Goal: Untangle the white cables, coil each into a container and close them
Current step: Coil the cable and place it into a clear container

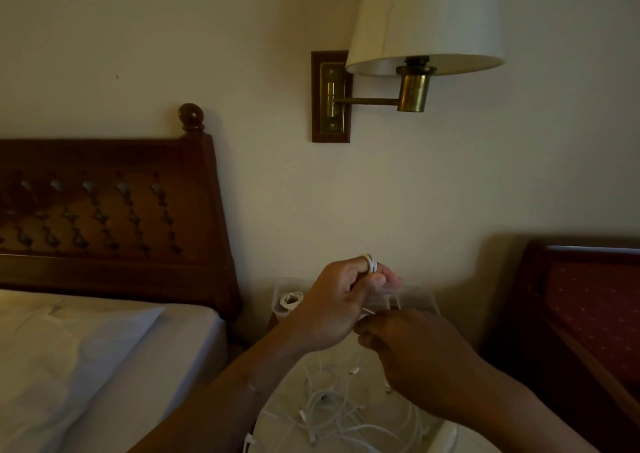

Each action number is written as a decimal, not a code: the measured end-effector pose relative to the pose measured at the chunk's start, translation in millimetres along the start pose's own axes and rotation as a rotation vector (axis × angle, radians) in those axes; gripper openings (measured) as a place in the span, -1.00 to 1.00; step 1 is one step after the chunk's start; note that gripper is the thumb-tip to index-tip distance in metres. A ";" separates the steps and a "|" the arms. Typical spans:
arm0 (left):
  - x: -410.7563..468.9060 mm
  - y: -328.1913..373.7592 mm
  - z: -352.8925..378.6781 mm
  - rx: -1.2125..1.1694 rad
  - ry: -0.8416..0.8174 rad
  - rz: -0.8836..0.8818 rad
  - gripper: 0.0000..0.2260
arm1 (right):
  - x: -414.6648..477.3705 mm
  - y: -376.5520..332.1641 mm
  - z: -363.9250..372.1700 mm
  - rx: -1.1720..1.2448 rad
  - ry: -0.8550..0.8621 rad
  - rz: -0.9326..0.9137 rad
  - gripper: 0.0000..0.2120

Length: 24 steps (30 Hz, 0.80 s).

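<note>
My left hand (341, 302) is raised over the nightstand with a white cable (372, 263) looped round its fingers. My right hand (412, 352) pinches the same cable's strand just below, near the left thumb. Under both hands a tangle of white cables (332, 407) lies on a white surface (277, 418). Behind the left hand stands a clear container (282, 297) with a coiled white cable (291, 299) inside. More clear plastic (419, 298) shows behind my fingers; its shape is hard to make out.
A bed with white sheets (86, 355) and a carved wooden headboard (104, 210) fills the left. A brass wall lamp (412, 85) with a cream shade hangs above. A dark wooden chair with red upholstery (588, 307) stands at the right.
</note>
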<state>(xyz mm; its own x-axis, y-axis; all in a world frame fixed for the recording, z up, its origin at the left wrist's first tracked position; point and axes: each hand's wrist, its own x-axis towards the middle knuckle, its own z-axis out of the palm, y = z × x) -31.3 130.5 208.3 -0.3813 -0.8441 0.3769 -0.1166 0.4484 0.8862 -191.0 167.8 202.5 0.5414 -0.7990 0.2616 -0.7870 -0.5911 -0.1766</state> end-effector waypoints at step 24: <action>8.9 -2.7 -20.3 -0.512 -0.066 -0.123 -0.69 | -0.7 1.0 -18.6 0.003 0.139 -0.051 -0.79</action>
<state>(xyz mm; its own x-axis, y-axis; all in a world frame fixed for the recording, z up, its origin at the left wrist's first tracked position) -15.8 115.8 214.8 -0.4522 -0.8535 0.2588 0.2922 0.1324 0.9472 -197.6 169.8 219.8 0.5348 -0.7449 0.3989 -0.7583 -0.6314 -0.1623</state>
